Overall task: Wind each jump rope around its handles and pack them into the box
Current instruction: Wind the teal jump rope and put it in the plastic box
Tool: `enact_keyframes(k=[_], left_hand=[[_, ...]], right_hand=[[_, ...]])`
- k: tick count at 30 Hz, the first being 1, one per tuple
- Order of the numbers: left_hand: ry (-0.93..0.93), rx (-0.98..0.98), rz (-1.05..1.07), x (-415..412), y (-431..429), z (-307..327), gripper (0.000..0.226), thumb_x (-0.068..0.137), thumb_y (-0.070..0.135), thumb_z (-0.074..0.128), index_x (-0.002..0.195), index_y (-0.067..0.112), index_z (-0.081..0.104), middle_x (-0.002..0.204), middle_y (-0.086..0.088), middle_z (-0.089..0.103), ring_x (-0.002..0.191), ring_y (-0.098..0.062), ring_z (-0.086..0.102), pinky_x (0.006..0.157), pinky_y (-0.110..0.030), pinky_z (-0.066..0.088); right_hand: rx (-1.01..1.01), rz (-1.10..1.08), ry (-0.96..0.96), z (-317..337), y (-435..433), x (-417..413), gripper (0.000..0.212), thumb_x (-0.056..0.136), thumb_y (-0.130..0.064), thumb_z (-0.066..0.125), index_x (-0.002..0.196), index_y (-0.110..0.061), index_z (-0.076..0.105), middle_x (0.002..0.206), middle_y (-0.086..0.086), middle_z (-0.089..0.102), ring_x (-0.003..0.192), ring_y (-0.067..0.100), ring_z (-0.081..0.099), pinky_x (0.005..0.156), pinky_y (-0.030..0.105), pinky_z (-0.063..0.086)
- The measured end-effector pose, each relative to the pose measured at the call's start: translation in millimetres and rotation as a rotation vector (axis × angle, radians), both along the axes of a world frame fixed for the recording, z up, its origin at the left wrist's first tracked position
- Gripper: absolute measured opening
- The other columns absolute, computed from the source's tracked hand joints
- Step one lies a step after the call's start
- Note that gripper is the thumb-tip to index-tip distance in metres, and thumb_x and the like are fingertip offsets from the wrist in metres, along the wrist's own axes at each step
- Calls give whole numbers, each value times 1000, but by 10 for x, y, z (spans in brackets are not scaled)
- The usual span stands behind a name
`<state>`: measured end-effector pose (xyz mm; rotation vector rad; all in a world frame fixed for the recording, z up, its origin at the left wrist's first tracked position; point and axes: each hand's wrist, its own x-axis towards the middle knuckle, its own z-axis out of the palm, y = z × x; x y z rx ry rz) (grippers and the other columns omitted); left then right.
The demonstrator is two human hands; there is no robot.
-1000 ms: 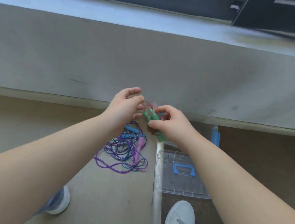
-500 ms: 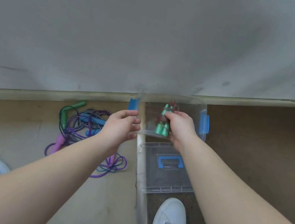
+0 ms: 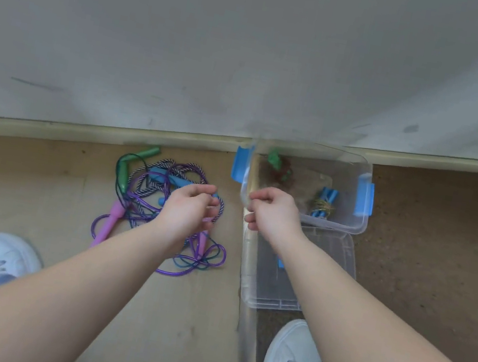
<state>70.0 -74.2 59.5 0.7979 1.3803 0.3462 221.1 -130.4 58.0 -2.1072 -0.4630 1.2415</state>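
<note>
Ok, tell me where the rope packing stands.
Done: green-handled bundle and blue-handled bundle lie in the box. In hand: nothing; left hand hovers over the tangled pile, right hand near the box. Left: wind those ropes, pack them.

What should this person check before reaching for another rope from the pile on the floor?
1. Both hands free: ok. The left hand and right hand hold nothing.
2. Wound ropes inside the box: ok. The green-handled bundle and blue-handled bundle lie in it.
3. Room left in the box: ok, bare bottom shows between the bundles.
4. Pile of ropes easy to separate: not ok. The cords cross over one another.
5. Lid out of the way: ok. It lies flat on the floor in front of the box.
6. Bundles wound tightly: cannot tell, too blurred.
</note>
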Motion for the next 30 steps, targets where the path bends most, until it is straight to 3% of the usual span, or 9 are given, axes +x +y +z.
enact_keyframes(k=[5,10,14,17,20,22,25,28,30], left_hand=[[101,-7,23,-385,106,-252,29,97,6,43,118,13,61,95,-2,66,77,-15,60,68,-32,50],[253,6,23,-669,157,-551,27,96,7,46,114,16,63,92,0,64,81,-13,61,65,-27,51],[441,149,-40,-804,213,-777,22,91,13,52,107,24,63,81,9,64,68,-12,61,65,-28,51],[588,318,-107,-915,258,-929,17,84,14,58,98,22,56,87,5,60,87,-24,63,78,-35,52],[807,455,-120,-1020,277,-1033,32,80,15,63,109,16,52,111,-8,53,110,-33,50,94,-42,42],[906,404,-80,-1073,299,-1065,51,78,18,67,124,14,46,126,-15,47,122,-37,42,99,-46,37],[912,244,-142,-1196,339,-1137,67,80,27,69,138,20,37,136,-16,43,129,-38,42,105,-48,37],[880,187,-251,-1322,367,-1184,70,80,31,71,141,24,36,134,-14,44,125,-38,48,105,-47,41],[863,163,-273,-1372,395,-1190,71,81,30,69,144,25,35,133,-16,44,123,-40,50,105,-46,42]], right_hand=[[-34,196,-134,-249,165,-391,16,84,-15,56,81,-26,68,88,3,76,87,26,73,85,43,59],[-38,319,-180,-471,258,-620,25,96,-17,55,113,-18,72,100,-4,72,93,15,65,80,24,46],[-174,347,-193,-777,291,-688,32,98,-28,53,127,-21,63,113,2,72,102,23,66,82,28,48],[-247,343,-182,-990,323,-716,34,95,-29,54,127,-22,57,111,4,71,96,26,65,75,30,47],[-272,337,-153,-1133,376,-787,33,93,-30,59,124,-19,56,105,5,70,93,28,66,76,33,50],[-268,342,-158,-1169,421,-838,32,91,-26,60,121,-17,57,104,5,69,96,30,65,78,33,49],[-246,336,-166,-1165,471,-911,26,90,-23,61,116,-18,59,104,4,66,99,29,63,78,32,45],[-183,279,-94,-1106,497,-968,23,87,-24,62,109,-23,54,102,3,67,95,28,66,84,40,55],[-138,286,-31,-1041,497,-977,24,91,-22,61,113,-22,50,99,2,64,84,21,65,69,33,58]])
